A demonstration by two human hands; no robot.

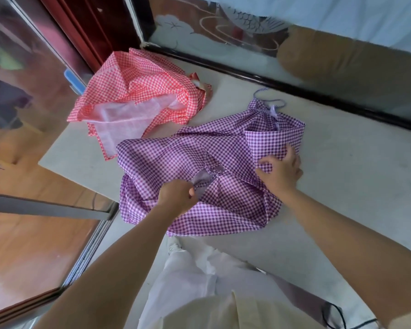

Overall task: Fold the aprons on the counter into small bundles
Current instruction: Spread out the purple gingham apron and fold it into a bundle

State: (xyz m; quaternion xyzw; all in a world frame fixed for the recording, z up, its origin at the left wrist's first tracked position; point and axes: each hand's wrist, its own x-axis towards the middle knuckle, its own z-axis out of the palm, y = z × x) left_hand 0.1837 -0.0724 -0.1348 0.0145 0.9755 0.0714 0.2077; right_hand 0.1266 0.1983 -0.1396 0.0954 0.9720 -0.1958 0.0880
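A purple checked apron (173, 160) lies rumpled on the pale counter (356, 167), its front edge hanging over the counter's near side. My left hand (177, 194) pinches a fold of the purple apron near its middle, where a pale strip of lining shows. At the apron's right side my right hand (281, 170) grips another fold of the cloth with curled fingers. The apron's thin neck strap (271, 103) lies at the far end. A red checked apron (138, 91) lies crumpled at the counter's far left, its white lining showing.
A dark frame (271, 81) with etched glass runs along the counter's far side. The counter's left edge (50, 157) drops to a wooden floor (33, 245). A metal-framed sliding door (45, 207) stands to the left. My white trousers (199, 276) are below.
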